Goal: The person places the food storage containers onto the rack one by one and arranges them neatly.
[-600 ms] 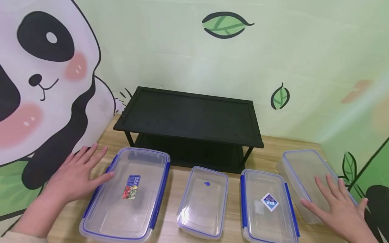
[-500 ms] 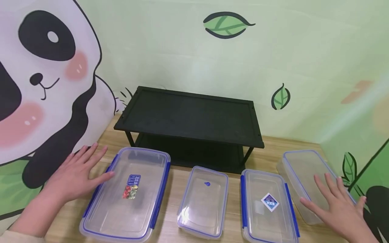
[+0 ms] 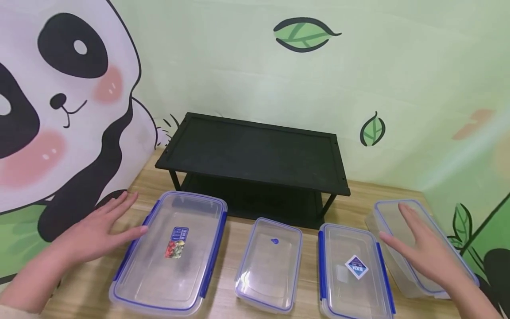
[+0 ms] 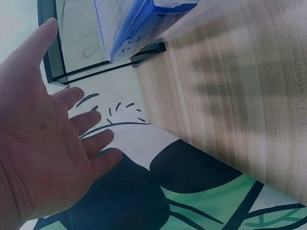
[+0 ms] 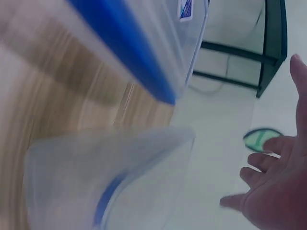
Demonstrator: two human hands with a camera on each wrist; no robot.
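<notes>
My left hand (image 3: 97, 230) hovers beside the left edge of the largest food container (image 3: 167, 274), its fingers stretched and holding nothing. That container has a clear lid, blue side clips and a label with a food picture. My right hand (image 3: 428, 250), fingers extended, hangs over the tall clear container (image 3: 402, 266) at the far right and grips nothing. Between them lie a small clear container (image 3: 268, 270) with a blue-rimmed lid and a container with blue clips (image 3: 350, 292) and a diamond sticker. In the left wrist view the palm and spread fingers (image 4: 98, 140) are bare.
Behind the containers stands a black two-tier rack (image 3: 255, 153), close to the back wall. The wooden tabletop (image 3: 358, 195) carries everything. A backdrop printed with a panda (image 3: 71, 102) and leaves rises at the left, back and right.
My right hand has turned and shifted a little left and up over the tall container. The left hand has tilted slightly. The whole head view has drifted slightly; the containers stay put.
</notes>
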